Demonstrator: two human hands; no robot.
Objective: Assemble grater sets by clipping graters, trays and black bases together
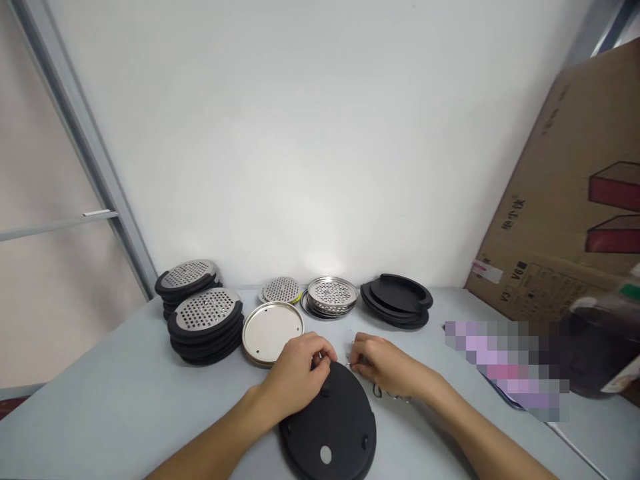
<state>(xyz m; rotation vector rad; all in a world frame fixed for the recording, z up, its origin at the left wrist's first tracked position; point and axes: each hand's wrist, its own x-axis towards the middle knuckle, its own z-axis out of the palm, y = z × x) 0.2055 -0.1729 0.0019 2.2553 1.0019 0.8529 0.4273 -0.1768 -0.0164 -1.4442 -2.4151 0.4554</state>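
Observation:
A round black base (345, 427) lies near the front of the table, with small raised pegs and a pale oval spot on its upper face. My left hand (305, 370) is closed at its far edge, fingers curled over the rim. Just right of the base, my right hand (377, 360) has its fingers pinched together low over the table; what is between them is hidden. Small metal wire pieces (377, 391) lie beneath and beside that hand. Behind my left hand rests a pale metal round plate (273, 330) with small holes near its rim.
Stacks of black bases with perforated metal tops (205, 327) stand at left. Perforated metal discs (333, 293) and black round trays (397, 300) sit along the white wall. On the right are a blurred-out phone-like object (500, 373), a dark jar (595, 347) and a cardboard box (560, 200).

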